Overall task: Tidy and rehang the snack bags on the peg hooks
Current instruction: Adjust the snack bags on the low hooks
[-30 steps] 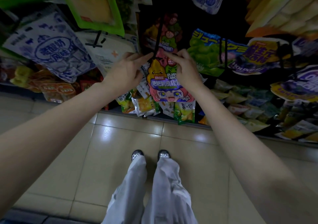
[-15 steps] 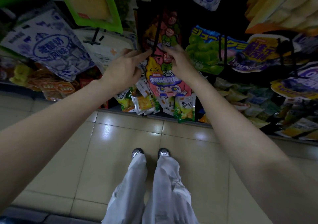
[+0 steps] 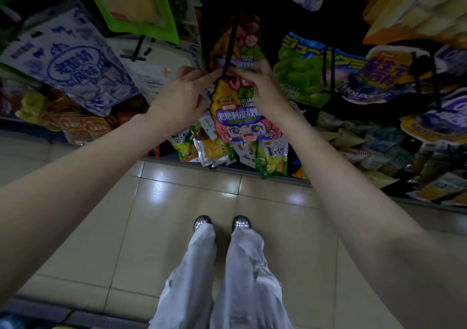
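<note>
Cartoon snack bag [image 3: 240, 116], frame centre: top edge pinched by left hand [image 3: 180, 93] and right hand [image 3: 261, 88], fingertips meeting at black peg hook [image 3: 228, 48].

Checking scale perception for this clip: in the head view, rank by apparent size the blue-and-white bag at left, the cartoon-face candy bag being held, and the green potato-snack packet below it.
1. Blue-and-white bag
2. Cartoon-face candy bag
3. Green potato-snack packet

Wide-angle apparent size only.
</note>
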### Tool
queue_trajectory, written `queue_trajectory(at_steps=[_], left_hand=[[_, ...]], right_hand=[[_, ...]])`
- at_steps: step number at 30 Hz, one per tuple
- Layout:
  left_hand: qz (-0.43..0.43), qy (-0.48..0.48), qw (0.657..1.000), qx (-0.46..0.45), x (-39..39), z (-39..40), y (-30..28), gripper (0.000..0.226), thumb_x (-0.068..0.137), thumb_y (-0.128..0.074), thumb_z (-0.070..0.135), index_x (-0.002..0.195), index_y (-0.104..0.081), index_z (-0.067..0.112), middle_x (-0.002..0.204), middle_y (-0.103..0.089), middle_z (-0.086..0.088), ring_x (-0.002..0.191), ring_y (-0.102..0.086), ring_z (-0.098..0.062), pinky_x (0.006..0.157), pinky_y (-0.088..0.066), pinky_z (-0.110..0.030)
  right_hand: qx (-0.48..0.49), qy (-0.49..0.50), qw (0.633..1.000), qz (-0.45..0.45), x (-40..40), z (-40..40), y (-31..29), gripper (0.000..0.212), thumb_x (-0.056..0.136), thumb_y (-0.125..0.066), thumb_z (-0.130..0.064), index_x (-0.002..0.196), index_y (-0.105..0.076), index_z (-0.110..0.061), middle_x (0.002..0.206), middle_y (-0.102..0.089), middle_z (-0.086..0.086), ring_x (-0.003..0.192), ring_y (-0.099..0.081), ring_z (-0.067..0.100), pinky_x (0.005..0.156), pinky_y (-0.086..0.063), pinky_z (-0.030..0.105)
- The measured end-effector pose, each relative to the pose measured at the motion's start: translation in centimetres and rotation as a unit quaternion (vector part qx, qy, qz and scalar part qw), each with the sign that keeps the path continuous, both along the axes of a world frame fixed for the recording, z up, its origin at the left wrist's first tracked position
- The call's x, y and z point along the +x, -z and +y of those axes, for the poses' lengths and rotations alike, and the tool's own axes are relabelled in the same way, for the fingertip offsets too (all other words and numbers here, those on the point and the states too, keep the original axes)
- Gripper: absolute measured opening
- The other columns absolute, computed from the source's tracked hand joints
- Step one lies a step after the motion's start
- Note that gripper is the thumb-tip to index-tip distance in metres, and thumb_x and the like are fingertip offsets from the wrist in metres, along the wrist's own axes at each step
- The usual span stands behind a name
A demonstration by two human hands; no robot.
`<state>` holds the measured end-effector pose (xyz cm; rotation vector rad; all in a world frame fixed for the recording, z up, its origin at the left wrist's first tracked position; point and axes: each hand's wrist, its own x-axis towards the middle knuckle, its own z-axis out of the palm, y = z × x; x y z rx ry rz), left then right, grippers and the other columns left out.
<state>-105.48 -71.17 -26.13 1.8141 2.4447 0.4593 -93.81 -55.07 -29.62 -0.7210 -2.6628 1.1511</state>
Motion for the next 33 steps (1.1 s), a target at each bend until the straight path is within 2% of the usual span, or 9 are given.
queue_trajectory(at_steps=[3,7,12,17,21,26,29,31,33], left_hand=[[0.006,-0.01,1.0,-0.001,0.3,0.0,0.1,0.058,0.081,-0.033,0.014,0.137,-0.043,0.004,0.111,-0.06,-0.023,0.106,-0.048,-0.041,0.088,-0.041,-0.045],[-0.013,-0.023,1.0,0.007,0.5,0.0,0.4,0.058,0.081,-0.044,0.001,0.139,-0.04,0.004,0.115,-0.058,-0.023,0.109,-0.046,-0.041,0.091,-0.038,-0.046],[-0.005,-0.025,1.0,0.013,0.6,0.0,0.5,0.058,0.08,-0.04,0.004,0.138,-0.041,0.004,0.115,-0.058,-0.024,0.108,-0.047,-0.043,0.091,-0.038,-0.047],[0.0,-0.024,1.0,0.017,0.4,0.2,0.6,0.061,0.077,-0.036,0.006,0.137,-0.044,0.004,0.115,-0.059,-0.024,0.106,-0.049,-0.044,0.091,-0.038,-0.047],[0.011,-0.025,1.0,0.015,0.3,0.2,0.8,0.062,0.076,-0.035,0.009,0.137,-0.043,0.005,0.116,-0.059,-0.024,0.106,-0.049,-0.044,0.091,-0.039,-0.048],[0.01,-0.027,1.0,0.014,0.2,0.2,1.0,0.062,0.076,-0.035,0.009,0.138,-0.043,0.006,0.113,-0.059,-0.023,0.107,-0.049,-0.043,0.092,-0.039,-0.048],[0.013,-0.025,1.0,0.009,0.3,0.1,0.9,0.062,0.076,-0.034,0.01,0.138,-0.042,0.006,0.113,-0.059,-0.023,0.107,-0.049,-0.043,0.093,-0.04,-0.049],[0.014,-0.023,1.0,0.0,0.2,0.0,0.8,0.062,0.077,-0.034,0.009,0.138,-0.042,0.006,0.112,-0.059,-0.022,0.107,-0.048,-0.042,0.093,-0.04,-0.049],[0.014,-0.019,1.0,-0.012,0.2,0.0,0.4,0.061,0.078,-0.037,0.007,0.139,-0.04,0.007,0.114,-0.058,-0.022,0.109,-0.046,-0.042,0.094,-0.038,-0.05]], right_hand=[[-0.041,0.025,0.998,-0.028,1.2,0.5,0.6,0.069,0.085,-0.033,0.021,0.143,-0.036,-0.016,0.125,-0.034,0.007,0.113,-0.032,0.008,0.085,-0.021,-0.001],[0.021,0.016,1.0,-0.003,2.6,0.4,1.0,0.073,0.08,-0.032,0.025,0.14,-0.041,-0.016,0.114,-0.032,0.001,0.112,-0.037,0.013,0.085,-0.021,-0.005],[0.022,-0.017,0.998,0.052,1.4,-0.3,0.3,0.066,0.083,-0.034,0.02,0.138,-0.044,-0.015,0.109,-0.035,0.001,0.109,-0.037,0.009,0.098,-0.024,0.002],[-0.002,-0.009,0.999,0.042,-0.2,-0.4,0.4,0.06,0.085,-0.035,0.019,0.137,-0.044,-0.008,0.107,-0.038,0.005,0.106,-0.039,0.012,0.09,-0.02,-0.006],[-0.014,-0.013,0.999,0.029,0.1,-0.5,0.6,0.061,0.085,-0.034,0.019,0.138,-0.043,-0.01,0.109,-0.037,0.003,0.11,-0.037,0.01,0.101,-0.02,0.005],[-0.016,-0.014,1.0,0.016,0.1,-0.4,0.4,0.064,0.085,-0.034,0.019,0.141,-0.038,-0.012,0.109,-0.038,0.009,0.107,-0.037,0.012,0.089,-0.023,-0.002],[0.039,-0.006,0.999,-0.008,-0.3,-0.3,0.8,0.072,0.082,-0.039,0.021,0.142,-0.037,-0.018,0.124,-0.039,0.012,0.115,-0.04,0.018,0.096,-0.034,0.014],[0.017,0.023,1.0,-0.013,-1.2,0.5,0.8,0.058,0.09,-0.044,0.005,0.141,-0.039,-0.023,0.137,-0.037,0.005,0.119,-0.042,0.016,0.094,-0.041,0.025],[-0.017,0.061,0.998,-0.005,-2.6,1.3,-0.4,0.038,0.097,-0.043,-0.024,0.135,-0.044,-0.021,0.135,-0.042,0.001,0.115,-0.047,0.014,0.088,-0.038,0.017]])
